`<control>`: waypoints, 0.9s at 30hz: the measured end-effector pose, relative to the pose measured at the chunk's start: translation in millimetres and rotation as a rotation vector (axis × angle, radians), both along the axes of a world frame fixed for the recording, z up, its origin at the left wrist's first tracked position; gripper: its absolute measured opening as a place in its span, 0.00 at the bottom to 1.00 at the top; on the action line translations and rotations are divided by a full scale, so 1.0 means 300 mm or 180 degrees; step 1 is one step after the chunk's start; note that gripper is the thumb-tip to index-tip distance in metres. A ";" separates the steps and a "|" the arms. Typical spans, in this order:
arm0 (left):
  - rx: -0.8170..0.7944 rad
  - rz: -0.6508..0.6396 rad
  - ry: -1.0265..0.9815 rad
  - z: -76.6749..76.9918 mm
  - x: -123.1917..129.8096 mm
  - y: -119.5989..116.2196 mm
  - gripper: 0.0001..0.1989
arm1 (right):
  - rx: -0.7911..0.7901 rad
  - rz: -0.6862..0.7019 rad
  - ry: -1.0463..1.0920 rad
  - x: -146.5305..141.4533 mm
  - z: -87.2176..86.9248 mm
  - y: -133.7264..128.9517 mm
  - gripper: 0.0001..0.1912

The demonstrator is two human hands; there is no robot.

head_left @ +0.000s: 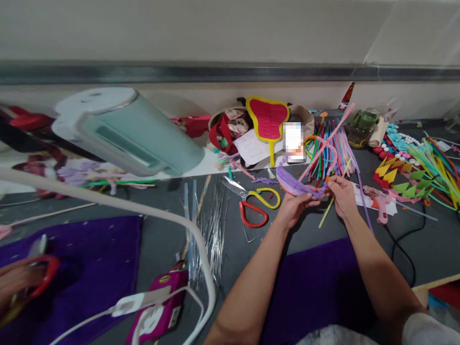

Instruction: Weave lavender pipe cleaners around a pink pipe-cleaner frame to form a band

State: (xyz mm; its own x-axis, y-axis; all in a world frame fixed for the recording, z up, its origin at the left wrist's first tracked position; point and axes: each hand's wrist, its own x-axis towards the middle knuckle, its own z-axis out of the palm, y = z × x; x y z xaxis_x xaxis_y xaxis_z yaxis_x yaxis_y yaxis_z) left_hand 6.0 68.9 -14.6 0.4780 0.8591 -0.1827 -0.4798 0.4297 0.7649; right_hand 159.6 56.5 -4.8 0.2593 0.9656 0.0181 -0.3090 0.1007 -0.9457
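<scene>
Both hands are on a purple pipe-cleaner piece (296, 182) with an orange edging and a curved, fan-like shape. My left hand (295, 206) grips its lower edge, thumb on top. My right hand (341, 194) pinches its right end, where a bit of orange shows between the fingertips. A pink pipe-cleaner stem (325, 143) crosses behind the piece and rises to the upper right. Left of my hands lie scissors (247, 195) with one yellow and one red handle. Bundled coloured pipe cleaners (323, 153) lie just beyond the hands.
A red and yellow pipe-cleaner shape (269, 117) leans at the back. A pink glue gun (383, 203) lies at right, a pale green lamp base (143, 134) at left. Wires (213, 230) and a magenta box (161, 306) sit left. Another person's hand (21, 282) holds scissors.
</scene>
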 end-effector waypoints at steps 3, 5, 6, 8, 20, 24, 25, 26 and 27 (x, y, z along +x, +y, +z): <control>0.0005 -0.0020 -0.0021 0.002 0.000 0.000 0.14 | -0.0105 0.0033 0.0163 -0.008 0.005 -0.001 0.09; 0.0032 0.0063 -0.0025 0.002 0.000 0.002 0.14 | -0.0171 0.0082 0.0179 -0.010 0.005 0.001 0.11; 0.0058 0.0134 -0.0019 0.002 -0.001 0.004 0.14 | -0.0193 0.0085 0.0155 -0.010 0.003 0.003 0.11; 0.0138 0.0278 0.0016 0.000 -0.003 0.007 0.14 | -0.0196 -0.0021 0.0044 -0.008 -0.003 0.007 0.13; 0.0721 0.0846 0.0504 0.003 0.034 -0.018 0.13 | 0.0368 -0.1019 -0.2113 -0.015 -0.024 -0.016 0.12; 0.0775 0.0821 0.0514 -0.002 0.036 -0.019 0.13 | 0.0270 -0.1013 -0.2112 -0.014 -0.027 -0.012 0.13; 0.0792 0.0792 0.0502 -0.003 0.034 -0.018 0.13 | 0.0229 -0.0988 -0.2057 -0.014 -0.024 -0.011 0.13; 0.0817 0.0755 0.0497 -0.003 0.031 -0.017 0.13 | 0.0190 -0.0959 -0.2002 -0.014 -0.018 -0.010 0.13; 0.0848 0.0709 0.0503 -0.003 0.027 -0.016 0.13 | 0.0151 -0.0917 -0.1952 -0.014 -0.011 -0.010 0.13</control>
